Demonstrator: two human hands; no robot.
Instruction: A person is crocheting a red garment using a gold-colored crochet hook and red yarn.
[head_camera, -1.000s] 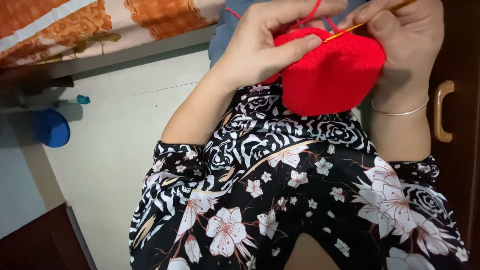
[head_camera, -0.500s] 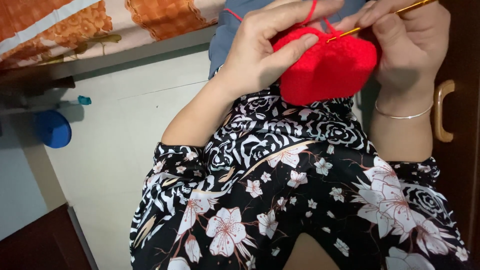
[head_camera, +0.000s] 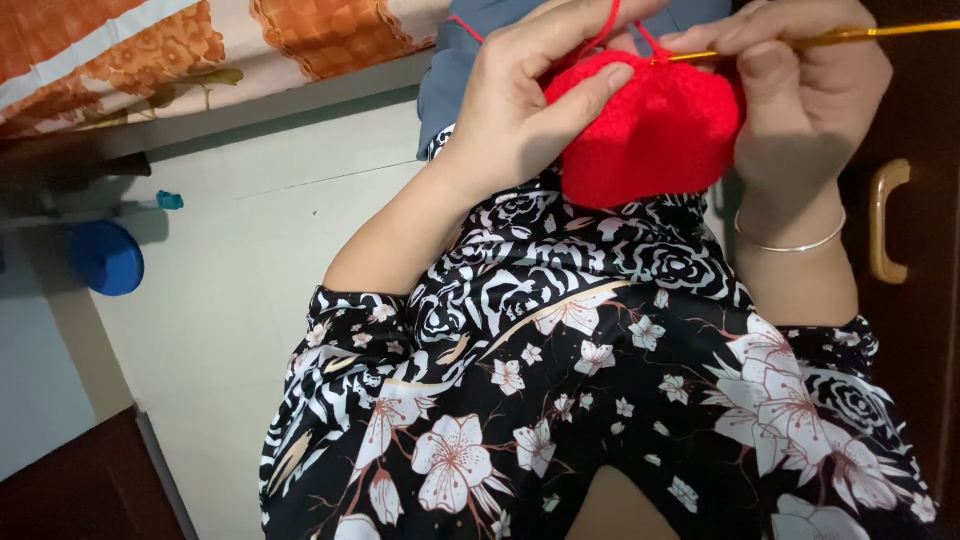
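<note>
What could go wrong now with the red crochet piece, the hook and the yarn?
1. The thin golden metal crochet hook enters the red crocheted piece right beside the left hand thumb, so its tip may prick it.
2. The red yarn strand runs taut over the left fingers; it may slip off and loosen the stitch.

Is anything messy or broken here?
Nothing stands out. The left hand holds the red crochet piece, the right hand holds the gold hook, and the yarn runs neatly over a finger.
</note>
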